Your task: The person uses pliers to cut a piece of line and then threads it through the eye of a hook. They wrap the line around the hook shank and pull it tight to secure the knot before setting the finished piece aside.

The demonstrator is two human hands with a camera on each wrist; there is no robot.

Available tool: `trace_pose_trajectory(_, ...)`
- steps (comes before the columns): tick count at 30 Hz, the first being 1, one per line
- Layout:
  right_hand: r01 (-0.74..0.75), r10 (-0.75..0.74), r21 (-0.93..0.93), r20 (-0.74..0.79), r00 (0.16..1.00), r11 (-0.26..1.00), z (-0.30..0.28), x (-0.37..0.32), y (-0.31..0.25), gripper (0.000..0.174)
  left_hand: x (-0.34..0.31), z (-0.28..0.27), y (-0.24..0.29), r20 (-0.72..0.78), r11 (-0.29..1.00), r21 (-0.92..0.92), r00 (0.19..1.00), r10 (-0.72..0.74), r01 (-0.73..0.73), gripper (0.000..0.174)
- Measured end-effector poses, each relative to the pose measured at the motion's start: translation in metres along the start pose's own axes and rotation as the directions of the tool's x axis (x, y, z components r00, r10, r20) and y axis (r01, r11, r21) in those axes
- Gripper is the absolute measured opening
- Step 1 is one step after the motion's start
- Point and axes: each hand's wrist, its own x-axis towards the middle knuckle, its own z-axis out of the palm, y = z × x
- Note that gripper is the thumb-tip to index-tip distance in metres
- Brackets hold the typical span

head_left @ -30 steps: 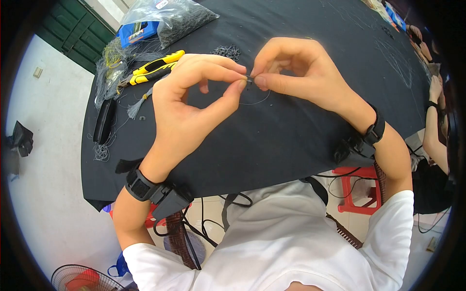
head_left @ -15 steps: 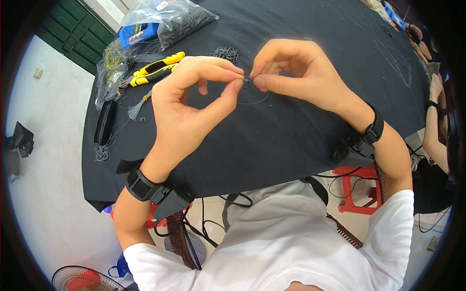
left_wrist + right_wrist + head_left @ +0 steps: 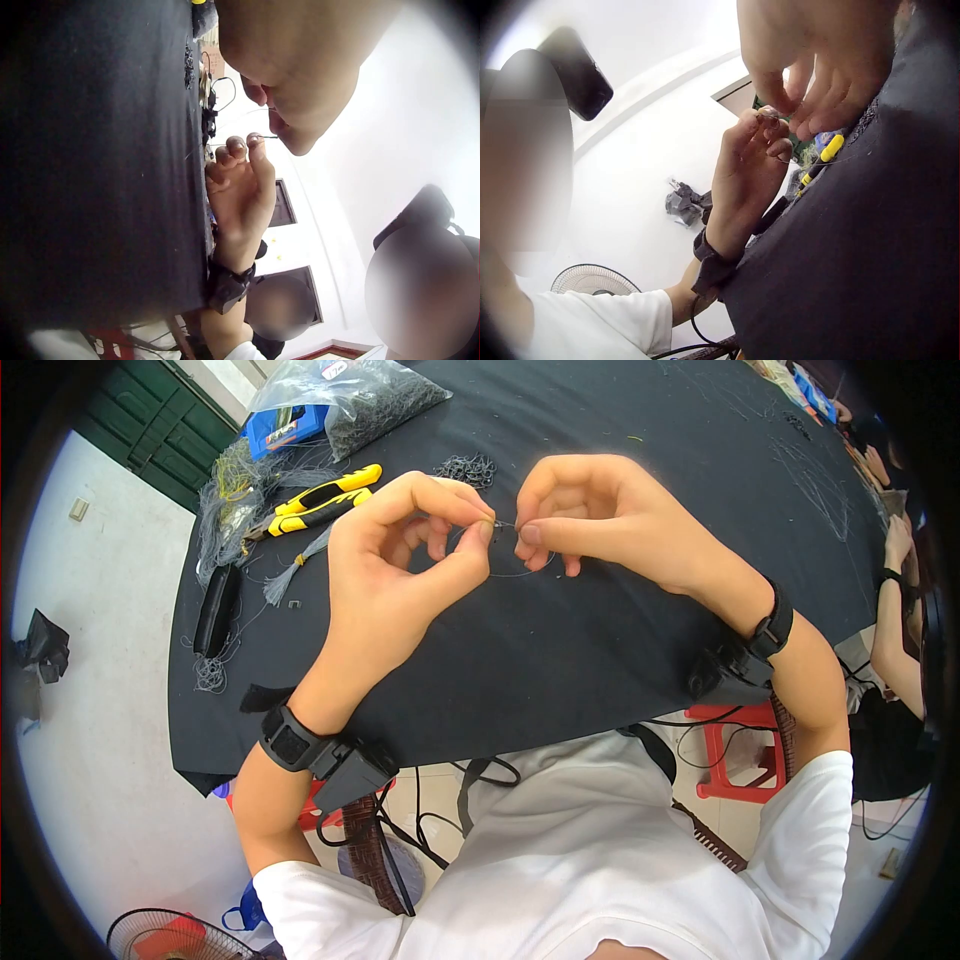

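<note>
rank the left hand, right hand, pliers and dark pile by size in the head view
1. Left hand and right hand: about alike, so not ranked apart; both look nearer the camera
2. Pliers
3. Dark pile

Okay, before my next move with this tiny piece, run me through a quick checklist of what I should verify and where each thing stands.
1. Left grip holding the small piece: ok, pinched between thumb and forefinger.
2. Right grip firm at the other end: cannot tell; thumb and forefinger are beside it, but the contact is too small to make out.
3. Thin line in sight: ok, its curve shows below the fingertips in the head view.
4. Line securely joined to the piece: cannot tell, too fine to see.
5. Pliers at hand: ok, lying on the table by the left grip, probably within easy reach.
</note>
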Motion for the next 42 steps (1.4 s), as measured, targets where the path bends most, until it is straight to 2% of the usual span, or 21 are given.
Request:
trace_pose_trajectory(4, -0.051, 0.055, 0.107, -0.031, 0.998, 0.993, 0.001, 0.002, 0.006, 0.015, 0.000, 0.001, 0.001, 0.006, 0.992, -0.098, 0.997, -0.080, 0.080, 0.007)
trace_pose_trajectory(9, -0.153, 0.153, 0.177, 0.016, 0.988, 0.972, 0.004, 0.003, 0.009, 0.014, 0.001, 0.003, -0.001, -0.002, 0.995, -0.084, 0.998, -0.058, 0.058, 0.007)
trace_pose_trajectory(15, -0.160, 0.156, 0.190, 0.037, 0.987, 0.969, 0.010, 0.001, 0.007, 0.012, 0.003, 0.002, -0.005, -0.046, 0.993, -0.090, 0.996, -0.075, 0.071, 0.008)
trace_pose_trajectory(21, -0.024, 0.024, 0.098, 0.000, 1.000, 0.995, 0.011, -0.001, 0.002, 0.008, 0.004, 0.000, -0.008, -0.064, 0.991, -0.100, 0.993, -0.096, 0.090, 0.009)
trace_pose_trajectory(24, 0.137, -0.139, -0.039, -0.056, 0.989, 0.990, 0.010, 0.000, 0.005, 0.008, 0.004, -0.001, -0.007, -0.061, 0.990, -0.104, 0.993, -0.098, 0.092, 0.009)
trace_pose_trajectory(27, 0.282, -0.313, -0.188, -0.169, 0.934, 0.941, 0.012, 0.002, 0.010, 0.009, 0.004, 0.002, -0.005, -0.061, 0.988, -0.126, 0.993, -0.097, 0.088, 0.009)
trace_pose_trajectory(30, 0.298, -0.363, -0.311, -0.179, 0.914, 0.903, 0.012, -0.002, 0.003, 0.010, 0.003, 0.003, -0.004, -0.055, 0.985, -0.150, 0.994, -0.095, 0.086, 0.008)
trace_pose_trajectory(34, 0.299, -0.379, -0.362, -0.174, 0.909, 0.883, 0.013, -0.001, 0.005, 0.008, 0.003, 0.003, -0.008, -0.025, 0.982, -0.178, 0.998, -0.060, 0.054, 0.007)
trace_pose_trajectory(40, 0.337, -0.432, -0.393, -0.184, 0.883, 0.856, 0.014, 0.002, 0.010, 0.007, 0.001, 0.000, -0.003, 0.036, 0.982, -0.129, 0.991, -0.131, 0.135, 0.011)
trace_pose_trajectory(42, 0.342, -0.441, -0.403, -0.184, 0.878, 0.849, 0.015, 0.001, 0.010, 0.007, 0.001, 0.000, -0.003, 0.044, 0.968, -0.179, 0.984, -0.171, 0.176, 0.013)
